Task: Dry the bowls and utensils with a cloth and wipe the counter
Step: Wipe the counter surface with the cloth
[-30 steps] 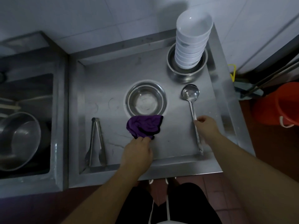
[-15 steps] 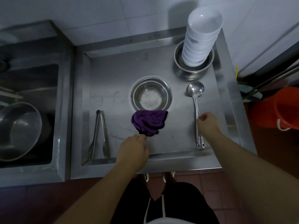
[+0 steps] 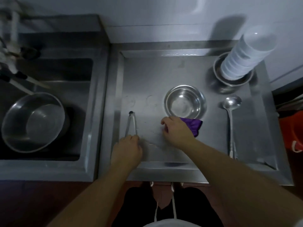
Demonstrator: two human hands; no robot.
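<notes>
Purple cloth (image 3: pixel 193 127) lay bunched on counter (image 3: pixel 147 76) just below steel bowl (image 3: pixel 185 102), under right hand (image 3: pixel 176 131), fingers curled on it. Bare steel between tongs (image 3: pixel 131 123) and cloth. Left hand (image 3: pixel 127 148) gripped tongs' near end. Ladle (image 3: pixel 231 115) alongside raised right rim.

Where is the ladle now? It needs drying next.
In the head view, the ladle lies on the counter's right side, right of the steel bowl, scoop toward the stacked white bowls.
</notes>
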